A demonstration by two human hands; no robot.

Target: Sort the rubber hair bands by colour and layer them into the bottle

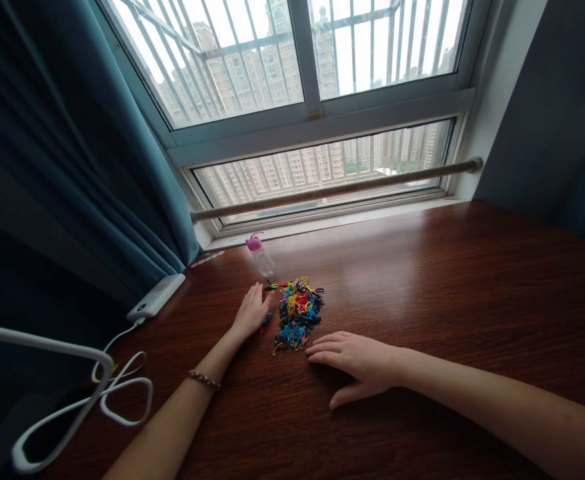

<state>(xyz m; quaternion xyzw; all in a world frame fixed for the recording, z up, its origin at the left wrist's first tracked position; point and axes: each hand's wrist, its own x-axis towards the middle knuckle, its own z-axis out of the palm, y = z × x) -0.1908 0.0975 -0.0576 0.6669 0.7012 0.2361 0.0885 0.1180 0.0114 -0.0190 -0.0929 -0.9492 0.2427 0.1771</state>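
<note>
A loose pile of small colourful elastic bands (299, 310) lies on the dark wooden table (422, 287), in blue, black, yellow, red and pink. At the pile's left edge rests my left hand (252, 312), palm down, fingers stretched toward the window. A few bands (266, 323) lie beside its thumb side, a little apart from the pile. My right hand (359, 363) is spread near the pile's lower right, fingertips close to the bands and thumb held apart; it grips nothing. Behind the pile stands a small clear bottle (264, 261) with a pink top.
A white power bank-like box (157, 297) with a white cable (131, 402) lies at the table's left side. A white curved tube (62, 342) crosses the lower left. Blue curtains (107, 153) hang at left; a metal rail (342, 191) runs before the window.
</note>
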